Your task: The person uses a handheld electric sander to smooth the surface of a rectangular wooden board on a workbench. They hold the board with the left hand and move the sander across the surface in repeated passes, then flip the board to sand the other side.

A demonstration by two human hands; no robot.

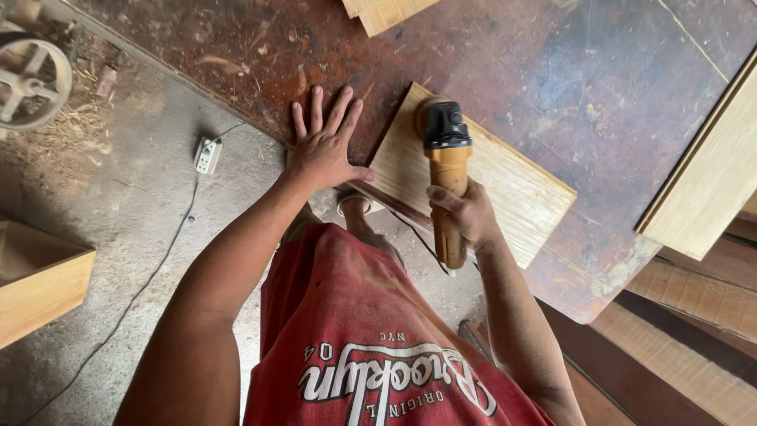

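A pale rectangular wood board lies flat on a dark reddish workbench. My right hand grips the orange body of an angle grinder, whose black head rests on the board's upper left corner. My left hand lies flat and spread on the bench, its thumb touching the board's left edge.
A white power strip and its cable lie on the dusty concrete floor. A metal wheel sits at top left, a wooden box at left. More boards lean at right and another board end shows at the top.
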